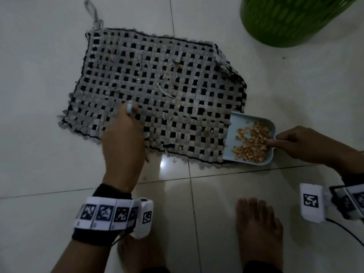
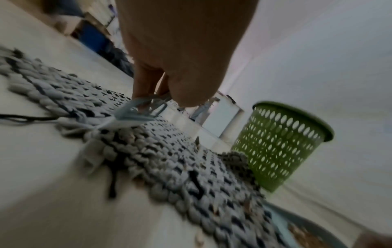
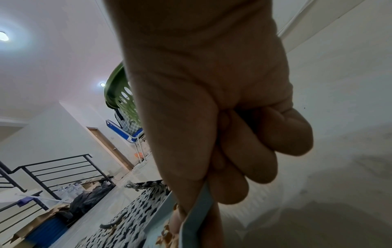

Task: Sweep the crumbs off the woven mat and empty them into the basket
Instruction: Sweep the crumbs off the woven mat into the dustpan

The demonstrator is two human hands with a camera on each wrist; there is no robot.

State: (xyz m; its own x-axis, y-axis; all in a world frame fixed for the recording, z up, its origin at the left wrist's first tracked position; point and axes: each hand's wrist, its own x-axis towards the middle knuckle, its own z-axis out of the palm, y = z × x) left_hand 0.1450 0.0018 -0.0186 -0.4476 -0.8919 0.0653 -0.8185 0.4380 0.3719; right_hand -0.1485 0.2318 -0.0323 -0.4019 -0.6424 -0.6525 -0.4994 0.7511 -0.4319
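My left hand (image 1: pixel 122 142) is curled round a small pale-blue brush handle (image 2: pixel 141 109), of which only the looped end shows past my fingers; the brush head is hidden under the hand, low over the near part of the grey-and-black woven rag mat (image 1: pixel 157 91). My right hand (image 1: pixel 307 144) pinches the back rim of a light-blue plastic dustpan (image 1: pixel 234 131), thumb lying inside over the rim and the other fingers folded beneath, as the right wrist view shows. The pan's open mouth rests against the mat's near right corner, overlapping its edge. In the pan lies a heap of tan crumbs (image 1: pixel 254 142), gathered mostly toward the back wall near my thumb. A few stray crumbs (image 1: pixel 180 147) sit on the weave between the brush and the pan. The mat lies flat on glossy white floor tiles (image 1: pixel 39 56), with a grey fabric loop (image 1: pixel 92 12) trailing from its far left corner. The green perforated plastic basket (image 1: pixel 291 18) stands upright on the tiles beyond the mat's far right corner, apart from it. My bare feet (image 1: pixel 258 229) show at the near edge.
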